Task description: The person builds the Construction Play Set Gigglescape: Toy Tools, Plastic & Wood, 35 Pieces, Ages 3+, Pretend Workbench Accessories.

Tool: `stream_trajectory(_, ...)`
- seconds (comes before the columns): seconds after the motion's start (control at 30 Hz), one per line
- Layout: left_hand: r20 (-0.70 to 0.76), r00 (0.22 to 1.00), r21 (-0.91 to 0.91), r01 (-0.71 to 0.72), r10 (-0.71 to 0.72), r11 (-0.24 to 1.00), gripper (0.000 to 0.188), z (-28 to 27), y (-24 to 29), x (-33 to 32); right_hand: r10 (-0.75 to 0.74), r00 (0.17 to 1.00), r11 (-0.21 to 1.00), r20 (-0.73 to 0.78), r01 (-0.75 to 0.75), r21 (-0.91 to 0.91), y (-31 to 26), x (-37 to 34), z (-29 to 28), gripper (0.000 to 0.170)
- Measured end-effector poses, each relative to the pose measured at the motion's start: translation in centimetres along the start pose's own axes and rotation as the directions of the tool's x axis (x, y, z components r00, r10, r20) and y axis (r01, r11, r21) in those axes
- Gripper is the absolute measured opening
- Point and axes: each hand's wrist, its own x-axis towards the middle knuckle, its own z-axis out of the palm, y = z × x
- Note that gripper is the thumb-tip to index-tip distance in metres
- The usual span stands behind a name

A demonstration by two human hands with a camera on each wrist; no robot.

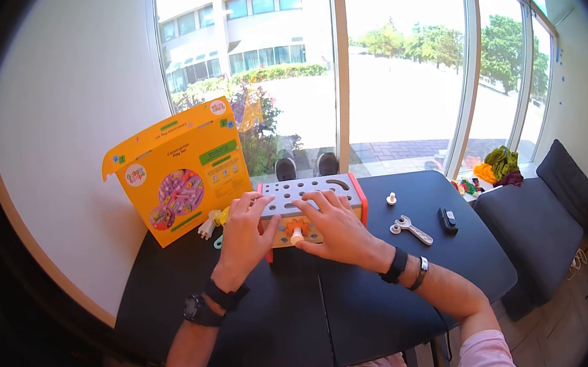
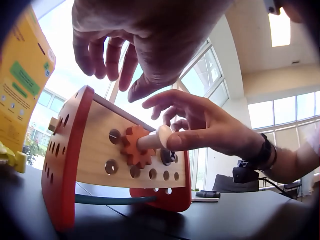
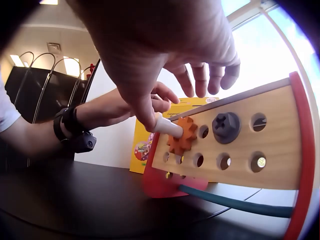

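A wooden toy workbench (image 2: 95, 165) with red end panels and a grey perforated top stands on the table. An orange gear (image 3: 183, 136) sits against its near side, with a pale wooden peg (image 2: 149, 141) sticking out through the middle. My right hand (image 1: 336, 229) has its thumb at the peg's round head, while its fingers reach over the bench top. Over the top's left part, my left hand (image 1: 242, 233) spreads relaxed fingers and grips nothing. A dark grey screw (image 3: 226, 127) sits in a hole beside the gear. Below runs a teal bar (image 3: 235, 201).
An open yellow box (image 1: 181, 172) stands at the table's left back. Right of the bench lie a small pale peg (image 1: 391, 198), a grey wrench (image 1: 413, 230) and a black device (image 1: 447, 220). Several small toy parts (image 1: 210, 224) lie by the box. A dark chair (image 1: 532, 225) stands at right.
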Motion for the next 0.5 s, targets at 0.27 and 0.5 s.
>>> stream_trajectory(0.27,0.167,0.986,-0.146,0.035,-0.010,0.989,0.041,1.7,-2.4,-1.5,0.008,0.998,0.998,0.063,-0.013,0.065,2.2,0.2,2.1,0.070)
stream_trajectory(0.5,0.162,0.987,-0.177,0.040,-0.011,0.983,0.036,1.5,-2.2,-1.3,0.039,0.998,0.996,0.049,-0.042,0.074,1.8,0.5,2.1,0.064)
